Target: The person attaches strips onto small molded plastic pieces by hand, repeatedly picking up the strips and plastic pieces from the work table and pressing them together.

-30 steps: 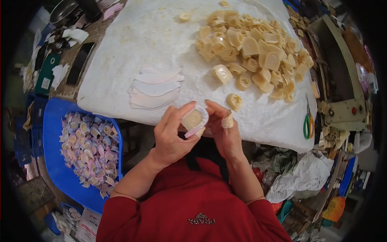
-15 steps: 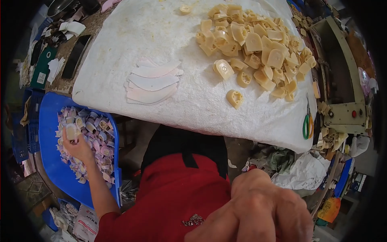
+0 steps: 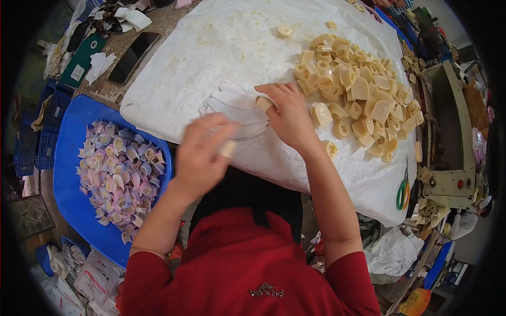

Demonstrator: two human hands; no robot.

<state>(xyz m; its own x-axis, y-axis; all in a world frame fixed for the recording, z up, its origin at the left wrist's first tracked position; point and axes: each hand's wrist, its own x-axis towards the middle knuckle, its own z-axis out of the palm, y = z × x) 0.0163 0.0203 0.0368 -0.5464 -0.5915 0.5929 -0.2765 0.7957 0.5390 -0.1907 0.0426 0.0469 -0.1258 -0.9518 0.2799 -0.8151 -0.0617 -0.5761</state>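
Note:
My left hand is smeared by motion just left of the pale curved strips; whether it holds anything is not clear. Over the right end of these strips is my right hand, its thumb and index finger at the strips' edge and a beige cover on one finger. The strips lie overlapping on the white cloth. Close to my right hand, at its right, lie loose beige cup-like pieces, beside a large heap of the same pieces.
The blue bin at the left holds many pink and lilac wrapped pieces. Scissors lie at the cloth's right edge. A dark phone is at the upper left. Part of another person's hand shows at the top right.
My left hand has come from the blue bin to the strips, and the piece it held is no longer seen in it. My right hand has moved from near the camera onto the strips.

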